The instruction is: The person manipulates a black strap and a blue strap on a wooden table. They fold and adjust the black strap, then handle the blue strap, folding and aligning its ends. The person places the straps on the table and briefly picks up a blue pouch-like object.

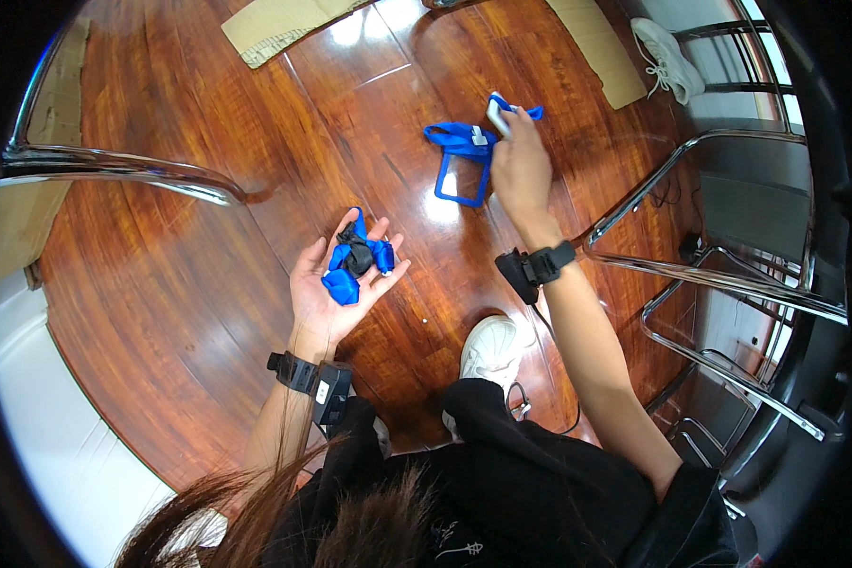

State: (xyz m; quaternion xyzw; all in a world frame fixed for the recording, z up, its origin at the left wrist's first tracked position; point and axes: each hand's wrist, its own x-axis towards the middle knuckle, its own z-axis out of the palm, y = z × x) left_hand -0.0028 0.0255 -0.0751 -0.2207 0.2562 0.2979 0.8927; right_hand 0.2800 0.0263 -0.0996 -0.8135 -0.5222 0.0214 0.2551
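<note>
We log the left hand [336, 279] open-palmed, cradling a bunched blue fabric strap with black clip [355, 260]; the right hand [521, 170] pinches, apparently, a blue lanyard with clear badge sleeve [464, 161].

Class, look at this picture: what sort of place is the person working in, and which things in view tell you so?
Probably an indoor room, perhaps a home or office: a glossy wooden floor, chrome chair frames and flattened cardboard. The left hand cradles a bunched blue strap; the right hand holds another blue strap.
</note>
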